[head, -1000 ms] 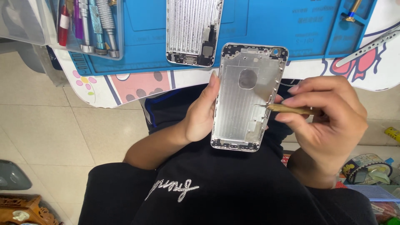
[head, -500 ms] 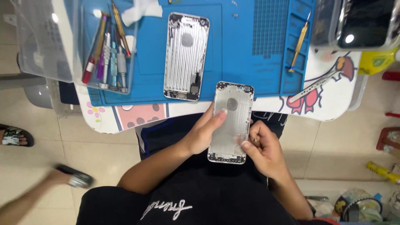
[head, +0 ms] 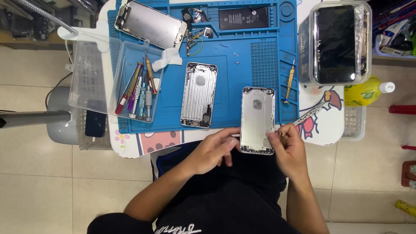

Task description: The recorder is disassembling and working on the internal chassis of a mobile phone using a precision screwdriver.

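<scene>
Fingers of the left hand and right hand are closed on the bare silver metal phone housing, now held lower centre over the blue work mat; more table is seen than before.

Pale beige floor tiles with thin grout lines spread on both sides of and below the grip, evenly lit with soft reflections and no hard shadows. A small white worktop with rounded corners and cartoon prints stands just above the grip, and a blue mat covers most of it. Far left of the grip, a grey rounded base sits on the floor, with a grey bar running across it to the frame's edge. A flexible metal hose curves in from the upper left corner. To the right of the grip, red items and a yellow object lie on the tiles.
</scene>
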